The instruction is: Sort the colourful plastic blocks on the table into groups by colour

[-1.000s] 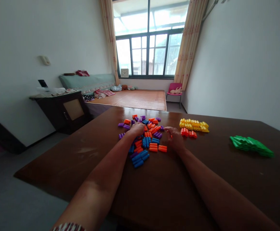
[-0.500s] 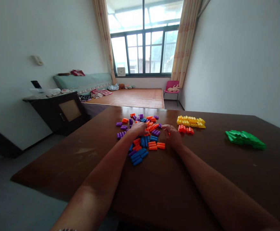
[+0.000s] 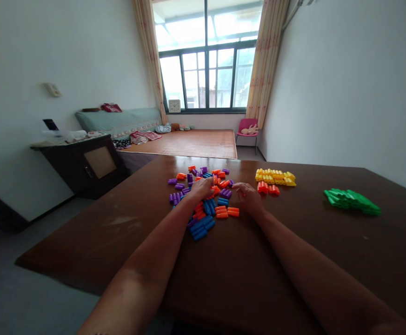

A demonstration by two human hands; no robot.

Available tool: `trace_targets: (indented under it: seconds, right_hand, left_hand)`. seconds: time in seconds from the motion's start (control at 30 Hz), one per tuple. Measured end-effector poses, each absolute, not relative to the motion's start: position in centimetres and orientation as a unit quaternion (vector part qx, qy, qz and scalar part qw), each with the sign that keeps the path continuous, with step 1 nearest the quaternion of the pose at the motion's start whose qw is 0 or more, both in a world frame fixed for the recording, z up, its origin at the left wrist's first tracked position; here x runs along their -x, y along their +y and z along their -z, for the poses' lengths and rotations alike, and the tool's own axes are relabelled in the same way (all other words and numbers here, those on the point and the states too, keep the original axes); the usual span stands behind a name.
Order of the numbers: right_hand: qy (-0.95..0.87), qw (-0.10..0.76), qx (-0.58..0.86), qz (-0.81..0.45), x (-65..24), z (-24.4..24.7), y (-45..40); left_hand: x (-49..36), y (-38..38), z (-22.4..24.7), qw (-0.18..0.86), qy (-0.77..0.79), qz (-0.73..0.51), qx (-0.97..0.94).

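My left hand [image 3: 203, 188] reaches into a loose pile of small ridged plastic blocks. Its fingers are bent down and closed among orange blocks [image 3: 224, 184]; what they grip is hidden. Just right of the pile, my right hand [image 3: 250, 197] is low over the table, fingers curled toward the left. Anything inside it is out of sight. Purple blocks [image 3: 225, 193] lie between the two hands. Blue blocks [image 3: 203, 227] sit at the near side of the pile, with a few orange blocks [image 3: 227, 212] beside them.
On the brown table [image 3: 244, 274], yellow blocks [image 3: 275, 177] are grouped in rows behind red-orange blocks [image 3: 268, 188]. A stack of green blocks [image 3: 352, 201] lies farther right. Beyond the table are a bed [image 3: 203, 142], a dark cabinet [image 3: 84, 163] and a pink chair [image 3: 248, 124].
My left hand has shifted slightly right within the pile, and orange blocks by its fingertips have moved. A bit of red under my right hand no longer shows. The view has shifted a little.
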State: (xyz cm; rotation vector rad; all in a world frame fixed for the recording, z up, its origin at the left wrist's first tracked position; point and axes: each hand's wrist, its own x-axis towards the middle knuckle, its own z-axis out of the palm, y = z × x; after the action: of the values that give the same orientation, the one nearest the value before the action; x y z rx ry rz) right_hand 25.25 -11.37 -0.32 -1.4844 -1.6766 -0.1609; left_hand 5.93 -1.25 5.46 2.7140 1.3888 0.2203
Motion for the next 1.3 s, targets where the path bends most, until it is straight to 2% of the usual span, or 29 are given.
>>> trace_targets:
  seconds: [0.2,0.3,0.43,0.57,0.73,0.87,1.0,1.1,1.2,1.3]
  right_hand:
    - [-0.675,0.438,0.591,0.056,-25.1,0.1,-11.6]
    - [-0.673,0.457,0.579,0.046,-24.8,-0.3,-11.8]
    - [-0.694,0.488,0.530,0.001,-24.1,-1.0,-11.7]
    - [-0.725,0.482,0.486,-0.075,-23.6,-1.6,-11.8]
    - [-0.686,0.503,0.500,-0.166,-23.1,-2.2,-11.9]
    - [-0.629,0.536,0.536,-0.172,-25.4,-2.6,-11.0]
    - [-0.450,0.616,0.643,-0.067,-32.6,-1.7,-11.1]
    - [-0.346,0.561,0.752,0.017,-38.5,-0.1,-12.2]
    - [-0.297,0.497,0.815,0.021,-41.3,1.3,-13.3]
    - [-0.309,0.470,0.827,0.012,-41.1,1.8,-13.4]
  left_hand:
    - [-5.2,-0.1,-4.8,0.041,0.395,-0.058,-0.916]
    - [-5.3,0.2,-4.4,0.074,0.374,-0.081,-0.921]
    - [-5.7,0.1,-4.7,0.188,0.291,-0.128,-0.929]
    - [-6.6,0.0,-4.9,0.328,0.174,-0.207,-0.905]
    - [-7.5,0.4,-4.4,0.455,0.138,-0.245,-0.845]
    - [-7.4,0.2,-5.1,0.469,0.174,-0.313,-0.807]
    - [-6.8,0.1,-6.3,0.445,0.231,-0.366,-0.784]
    - [-6.5,0.3,-6.5,0.434,0.267,-0.345,-0.788]
    - [-6.5,0.3,-6.3,0.425,0.275,-0.335,-0.795]
    - [-6.6,0.2,-6.3,0.423,0.264,-0.328,-0.802]
